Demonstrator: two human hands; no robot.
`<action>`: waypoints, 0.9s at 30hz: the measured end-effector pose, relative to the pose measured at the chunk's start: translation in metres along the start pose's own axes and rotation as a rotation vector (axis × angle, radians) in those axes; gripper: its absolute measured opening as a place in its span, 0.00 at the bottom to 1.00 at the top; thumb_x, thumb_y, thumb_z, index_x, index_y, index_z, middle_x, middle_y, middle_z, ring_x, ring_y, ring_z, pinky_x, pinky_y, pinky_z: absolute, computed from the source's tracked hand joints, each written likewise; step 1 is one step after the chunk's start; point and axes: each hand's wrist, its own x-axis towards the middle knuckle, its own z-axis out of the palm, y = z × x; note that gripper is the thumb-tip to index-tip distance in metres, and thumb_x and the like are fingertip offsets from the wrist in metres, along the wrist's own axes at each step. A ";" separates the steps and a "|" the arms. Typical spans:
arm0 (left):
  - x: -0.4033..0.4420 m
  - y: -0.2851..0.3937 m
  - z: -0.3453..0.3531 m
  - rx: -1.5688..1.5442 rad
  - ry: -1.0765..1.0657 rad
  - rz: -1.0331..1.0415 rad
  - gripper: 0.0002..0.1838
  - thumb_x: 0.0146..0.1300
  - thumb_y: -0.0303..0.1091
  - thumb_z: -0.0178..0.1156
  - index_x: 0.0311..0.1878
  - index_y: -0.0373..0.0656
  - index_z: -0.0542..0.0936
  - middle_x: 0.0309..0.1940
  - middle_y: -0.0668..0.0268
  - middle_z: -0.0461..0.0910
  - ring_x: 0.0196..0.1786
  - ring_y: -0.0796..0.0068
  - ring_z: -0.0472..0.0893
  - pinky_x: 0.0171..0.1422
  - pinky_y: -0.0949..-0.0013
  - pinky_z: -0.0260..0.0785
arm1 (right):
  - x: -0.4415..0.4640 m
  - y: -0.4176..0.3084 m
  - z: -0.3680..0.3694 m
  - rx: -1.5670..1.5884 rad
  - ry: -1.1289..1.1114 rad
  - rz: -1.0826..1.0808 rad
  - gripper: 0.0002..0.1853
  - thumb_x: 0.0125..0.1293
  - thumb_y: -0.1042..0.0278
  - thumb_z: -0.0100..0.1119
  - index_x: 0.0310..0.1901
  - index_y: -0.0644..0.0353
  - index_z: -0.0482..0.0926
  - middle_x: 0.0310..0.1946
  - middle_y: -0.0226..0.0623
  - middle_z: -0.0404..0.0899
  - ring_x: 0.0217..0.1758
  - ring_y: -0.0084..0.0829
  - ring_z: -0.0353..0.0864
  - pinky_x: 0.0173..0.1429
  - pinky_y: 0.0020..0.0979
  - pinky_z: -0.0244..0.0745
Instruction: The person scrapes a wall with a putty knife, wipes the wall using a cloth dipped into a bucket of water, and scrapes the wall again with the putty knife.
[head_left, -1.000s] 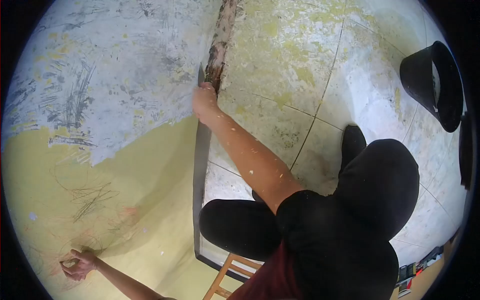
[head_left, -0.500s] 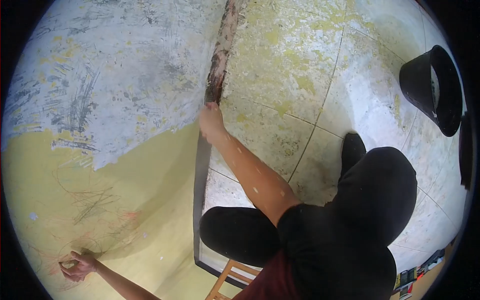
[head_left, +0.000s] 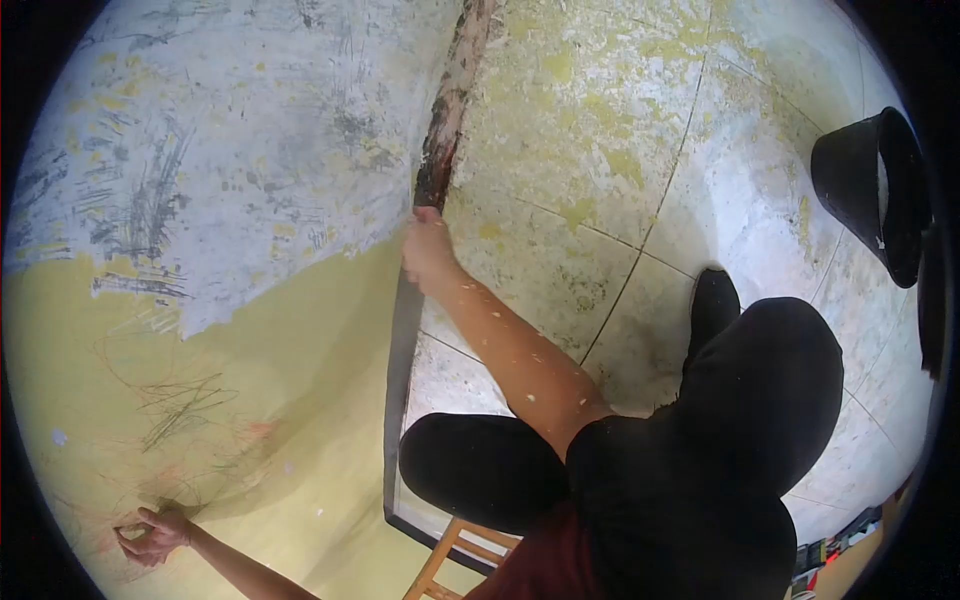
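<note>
Clothing fills the near part of the view from the head camera: black cloth (head_left: 690,490) over both bent knees, with maroon cloth (head_left: 545,560) at the lower edge. Just beside it I see a wooden frame (head_left: 433,562) with slats. The right forearm (head_left: 510,350), dotted with pale flecks, reaches up to the foot of the wall. At its end, the right hand (head_left: 430,250) is at the skirting strip (head_left: 402,340), fingers curled; its inner side is hidden, so I cannot tell whether it pinches anything. Below the hand the strip is grey and smooth; directly above it runs a rough brown band (head_left: 450,110), between wall and floor.

To the left, the left hand (head_left: 155,537) is at the yellow lower part of the wall (head_left: 310,330), near scribbled lines (head_left: 180,400), with thumb and fingers spread apart in a curve. Farther up, the wall is white and grey with scraped patches. The tiled floor (head_left: 600,320) bears yellowish stains, and a dark shoe (head_left: 714,300) rests on it. Toward the right edge I make out a black bucket (head_left: 848,165), tilted in this view, and, at lower right, small items (head_left: 825,555) too small to identify.
</note>
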 end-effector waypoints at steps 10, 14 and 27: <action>0.005 0.029 -0.009 0.037 -0.009 -0.034 0.47 0.52 0.86 0.43 0.57 0.54 0.77 0.56 0.64 0.71 0.65 0.57 0.62 0.59 0.39 0.51 | -0.034 0.074 -0.040 -0.738 0.098 -0.329 0.19 0.68 0.64 0.51 0.60 0.54 0.70 0.42 0.54 0.83 0.37 0.61 0.82 0.44 0.52 0.77; 0.005 0.005 -0.004 0.014 0.011 0.008 0.47 0.51 0.87 0.44 0.56 0.55 0.78 0.53 0.64 0.72 0.63 0.58 0.62 0.61 0.40 0.50 | -0.006 0.084 -0.068 -0.802 0.182 -0.551 0.29 0.65 0.68 0.56 0.69 0.44 0.67 0.38 0.53 0.84 0.39 0.55 0.83 0.44 0.49 0.77; 0.003 -0.001 0.001 -0.102 0.079 0.071 0.43 0.53 0.84 0.45 0.50 0.54 0.81 0.49 0.69 0.74 0.59 0.63 0.65 0.63 0.48 0.48 | -0.015 0.131 -0.062 -0.654 0.076 -0.383 0.20 0.70 0.73 0.51 0.61 0.47 0.66 0.24 0.56 0.79 0.27 0.55 0.80 0.32 0.49 0.71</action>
